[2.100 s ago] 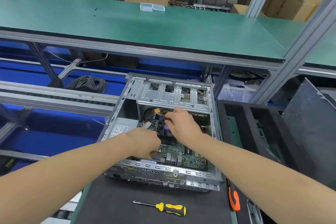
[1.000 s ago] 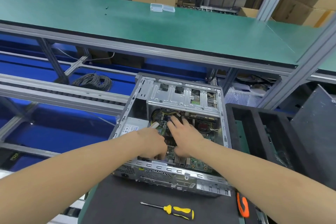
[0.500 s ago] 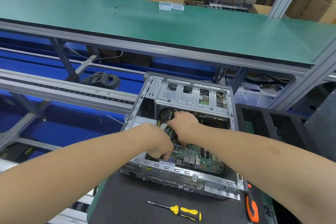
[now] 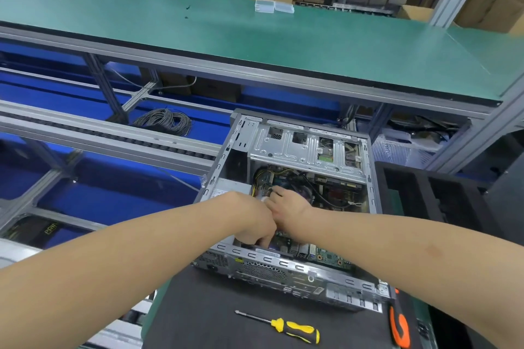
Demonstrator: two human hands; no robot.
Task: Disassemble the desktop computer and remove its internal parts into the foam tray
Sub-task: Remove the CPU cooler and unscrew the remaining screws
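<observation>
The open desktop computer case [image 4: 309,147] lies on a dark mat with its motherboard [image 4: 331,258] exposed. My left hand [image 4: 252,221] reaches down inside near the case's rear edge with its fingers curled. What they hold is hidden. My right hand [image 4: 292,202] is just beyond it, fingertips pinching a white cable plug [image 4: 263,198] beside yellow and black wires [image 4: 272,174]. The black foam tray [image 4: 397,178] stands right of the case.
A yellow-and-black screwdriver [image 4: 297,330] lies on the mat in front of the case, and an orange-handled tool [image 4: 398,326] at its right corner. A green shelf [image 4: 255,45] overhangs the back. A coil of grey cable [image 4: 164,122] lies at back left on the blue floor.
My right hand has moved left from the middle of the board to the wires at the case's left side. My left hand has stayed low near the rear edge. The camera has shifted left.
</observation>
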